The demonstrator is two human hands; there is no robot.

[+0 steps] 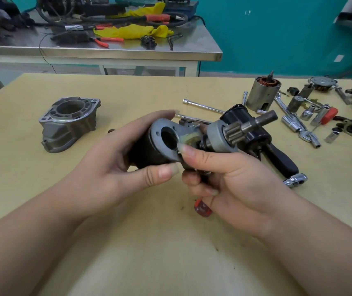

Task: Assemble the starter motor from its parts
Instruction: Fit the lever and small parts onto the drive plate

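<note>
Both hands mid-bench, holding parts above it. Left hand (115, 165) fingers grasping solenoid housing (149, 150); right hand (224, 176) fingers grasping pinion drive assembly (228, 135). Judgement: align shift lever with plunger, seat squarely, no forcing. Aluminium nose housing (68, 122) far left.

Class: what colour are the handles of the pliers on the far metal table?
Orange-red handles on the pliers, seen in the head view.
</note>
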